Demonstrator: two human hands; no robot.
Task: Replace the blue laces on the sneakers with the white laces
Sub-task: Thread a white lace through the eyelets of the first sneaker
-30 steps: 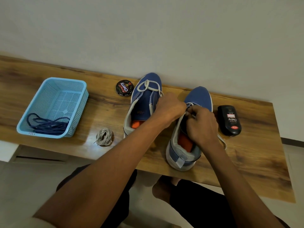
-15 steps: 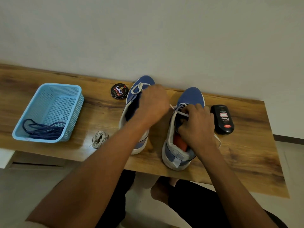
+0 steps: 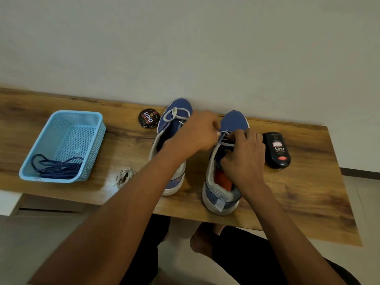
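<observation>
Both blue laces (image 3: pixel 58 166) already lie heaped in the light blue basket (image 3: pixel 61 122) at about nine o'clock on the wooden bench (image 3: pixel 308 192), so the removal half of the task looks done. The left sneaker (image 3: pixel 174 122), near twelve o'clock, carries a white lace looped loosely near its toe, though how far down it is threaded cannot be told because the left forearm covers it. The right sneaker (image 3: pixel 232 124), at about one o'clock, is the one in hand: its white lace (image 3: pixel 227 144) crosses only the eyelets nearest the toe, and the rows toward the orange-lined opening appear still bare. The left hand (image 3: pixel 197 134) pinches an end of that lace at the shoe's left edge, fingers curled tight on it. The right hand (image 3: pixel 244 155) rests over the tongue with fingers bent at the lace crossings; it seems to grip the other strand, but the contact itself is hidden. A spare coil of pale lace (image 3: pixel 124 176) sits at about eight o'clock, unused.

My judgement: lacing of the right sneaker is early, and the left may need finishing.

The round tin (image 3: pixel 149 118) at eleven o'clock reads "Cherry", and the black bottle (image 3: pixel 277 150) at three o'clock reads "Cherry" and "NEW"
</observation>
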